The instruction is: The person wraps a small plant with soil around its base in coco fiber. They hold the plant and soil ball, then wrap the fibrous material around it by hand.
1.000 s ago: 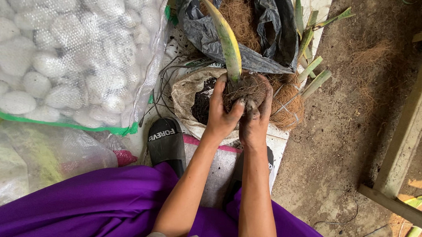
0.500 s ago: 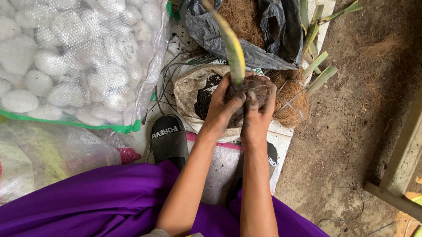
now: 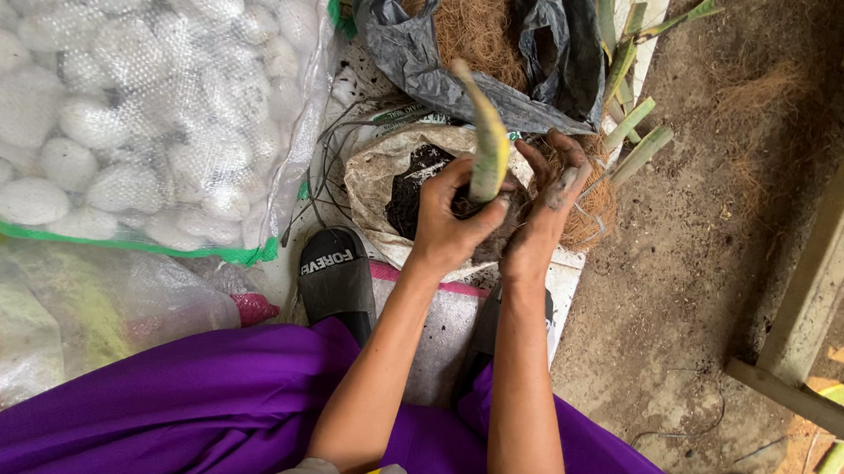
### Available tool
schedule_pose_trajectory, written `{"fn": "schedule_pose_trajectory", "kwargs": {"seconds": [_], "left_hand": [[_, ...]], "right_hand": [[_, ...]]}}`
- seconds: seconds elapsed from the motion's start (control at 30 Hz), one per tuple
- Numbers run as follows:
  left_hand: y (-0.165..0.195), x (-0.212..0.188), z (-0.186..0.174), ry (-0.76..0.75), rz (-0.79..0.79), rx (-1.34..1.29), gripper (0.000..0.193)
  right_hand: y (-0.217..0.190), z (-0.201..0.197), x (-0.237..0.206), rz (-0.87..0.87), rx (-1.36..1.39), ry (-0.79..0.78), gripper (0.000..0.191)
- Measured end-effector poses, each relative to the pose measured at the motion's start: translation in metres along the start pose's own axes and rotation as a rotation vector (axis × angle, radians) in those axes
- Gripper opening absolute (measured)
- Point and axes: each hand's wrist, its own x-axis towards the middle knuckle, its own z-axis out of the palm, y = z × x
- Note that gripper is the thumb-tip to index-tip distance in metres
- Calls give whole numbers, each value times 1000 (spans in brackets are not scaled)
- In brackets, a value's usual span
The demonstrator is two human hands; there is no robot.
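Cupping one plant [image 3: 488,142] — two hands: left hand [image 3: 448,219], right hand [image 3: 544,217].

Dirt floor [image 3: 703,239]; far left, mesh sack of white stones [image 3: 103,82]; far centre, grey bag of fibre [image 3: 478,41]; near it, soil sack [image 3: 396,180].

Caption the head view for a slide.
Both hands, left hand and right hand, cup a plant cutting above a soil sack.
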Motion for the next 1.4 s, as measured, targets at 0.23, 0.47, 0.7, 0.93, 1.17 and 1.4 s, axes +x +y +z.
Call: {"fn": "schedule_pose_trajectory", "kwargs": {"seconds": [0.23, 0.47, 0.7, 0.93, 1.17, 1.4], "left_hand": [[0, -4, 20, -25, -347, -33, 69], [-34, -8, 14, 411, -218, 386, 68], [-21, 4, 0, 291, -238, 42, 81], [26, 7, 0, -199, 249, 52, 79], [9, -10, 7, -51, 112, 51, 23], [-11, -8, 9, 389, -91, -368, 19]], "right_hand": [[4, -32, 7, 152, 78, -253, 102], [81, -38, -19, 307, 172, -80, 75], [101, -28, -16, 229, 169, -51, 66], [16, -14, 7, 49, -60, -163, 102], [-1, -9, 9, 259, 16, -28, 102], [-10, -7, -8, 87, -62, -268, 101]]}}
